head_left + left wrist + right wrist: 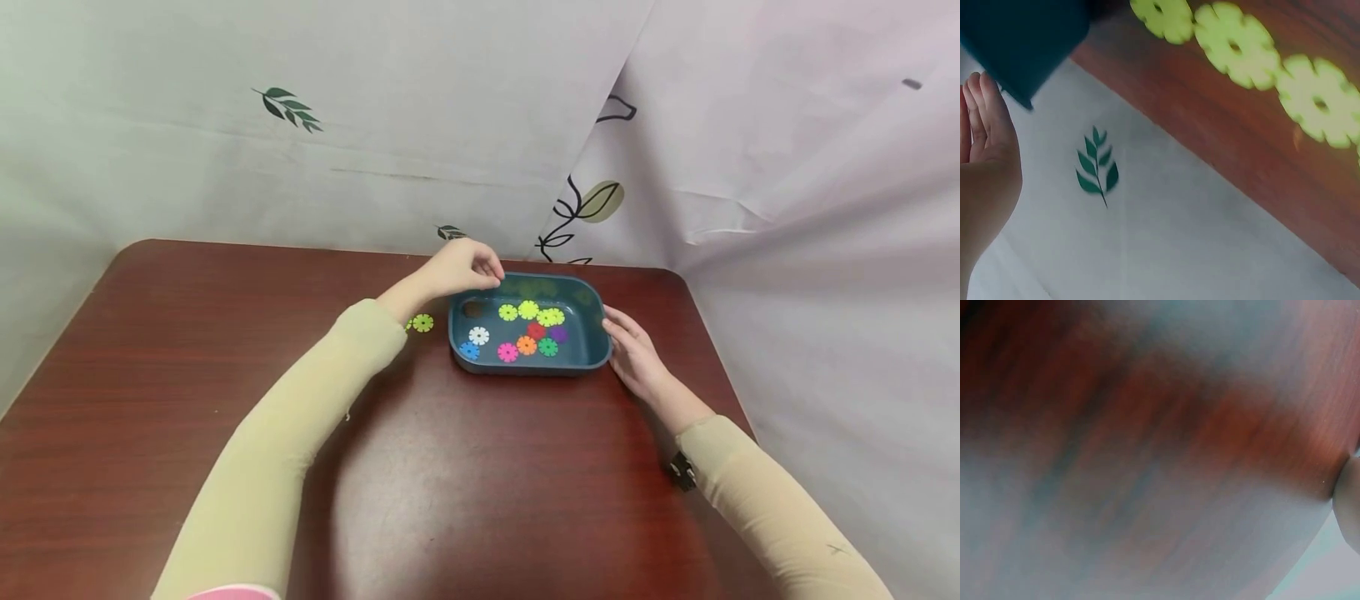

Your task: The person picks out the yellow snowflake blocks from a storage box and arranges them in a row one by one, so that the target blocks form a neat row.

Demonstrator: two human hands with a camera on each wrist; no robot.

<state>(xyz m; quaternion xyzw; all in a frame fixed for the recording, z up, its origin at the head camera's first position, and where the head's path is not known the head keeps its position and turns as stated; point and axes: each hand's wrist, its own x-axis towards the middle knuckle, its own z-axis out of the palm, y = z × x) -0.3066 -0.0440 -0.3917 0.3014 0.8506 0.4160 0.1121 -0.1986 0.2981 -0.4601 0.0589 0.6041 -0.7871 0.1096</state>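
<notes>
A dark blue tray (525, 368) with rounded corners stands on the table, toward the back right. Loose notched discs lie in it: yellow-green ones (528, 310), plus white, blue, pink, orange, red, green, purple and a dark brown one (472, 309). My left hand (465, 265) is at the back left rim, thumb and curled fingertips meeting on it. In the left wrist view its fingertips (986, 84) lie against the tray's edge. At the right end my right hand (633, 354) holds the tray wall, thumb up at the rim and other fingers partly hidden.
Yellow-green discs (423, 322) lie in a row on the reddish-brown table (465, 500), left of the tray and partly behind my left sleeve. A pale cloth (375, 125) with leaf prints hangs behind the table's back edge and along its right side.
</notes>
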